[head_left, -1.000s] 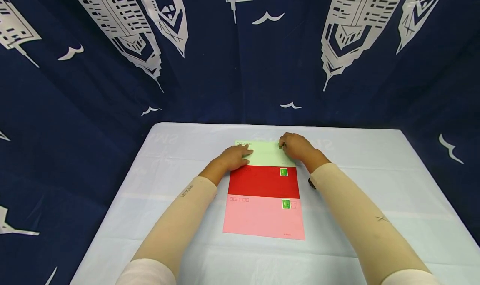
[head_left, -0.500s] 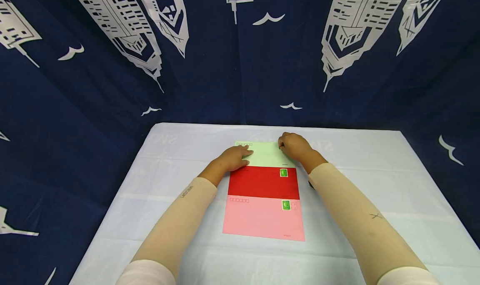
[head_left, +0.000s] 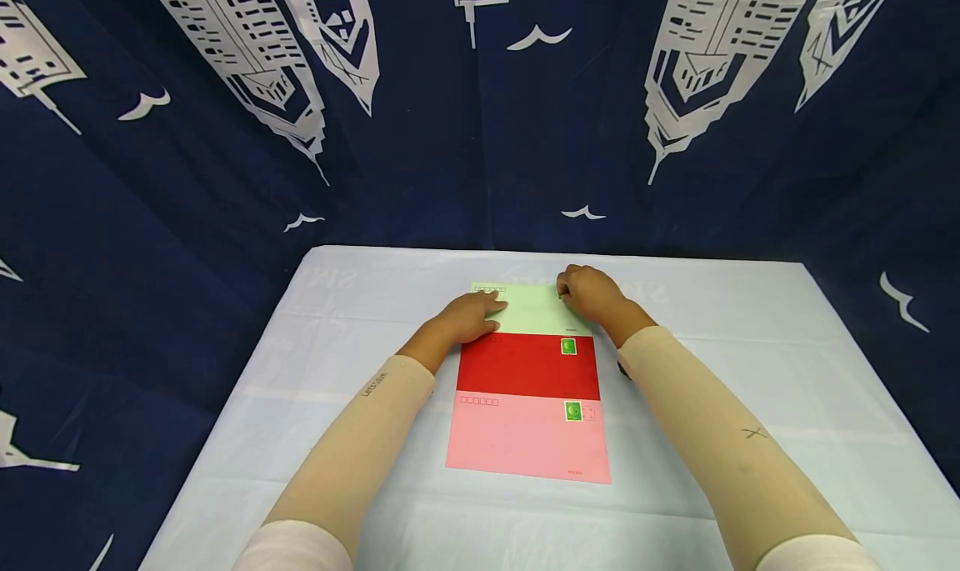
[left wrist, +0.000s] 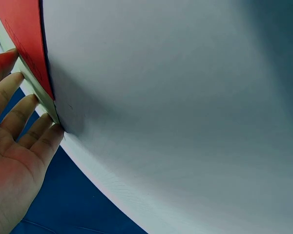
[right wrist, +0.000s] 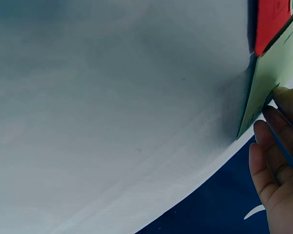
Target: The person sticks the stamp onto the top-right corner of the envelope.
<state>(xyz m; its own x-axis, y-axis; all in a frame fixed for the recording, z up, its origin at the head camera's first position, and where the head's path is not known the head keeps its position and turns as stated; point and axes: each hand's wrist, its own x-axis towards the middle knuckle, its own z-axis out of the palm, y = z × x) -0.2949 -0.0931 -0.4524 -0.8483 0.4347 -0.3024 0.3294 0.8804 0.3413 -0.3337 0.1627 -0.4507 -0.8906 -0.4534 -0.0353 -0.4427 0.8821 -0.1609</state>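
A pale green envelope [head_left: 528, 311] lies at the back of a column of three on the table. My left hand [head_left: 467, 317] rests on its left side, fingers spread; in the left wrist view the fingertips [left wrist: 27, 100] line its edge. My right hand [head_left: 591, 294] is curled over the upper right corner, thumb and forefinger pinching a small green postage stamp [right wrist: 277, 87] low against the paper. Most of that stamp is hidden by the fingers. In front are a red envelope [head_left: 525, 369] and a pink one [head_left: 517, 442], each with a green stamp at its upper right.
White cloth covers the table [head_left: 360, 321], whose far edge runs just behind the green envelope. Beyond hangs a dark blue curtain [head_left: 420, 187] with white building and bird prints. A small dark object [head_left: 623, 370] shows beneath the right wrist.
My right fingers have shifted slightly and now cover more of the stamp at the green envelope's corner; the right forearm moved a little left. The left hand and the envelopes stay put.
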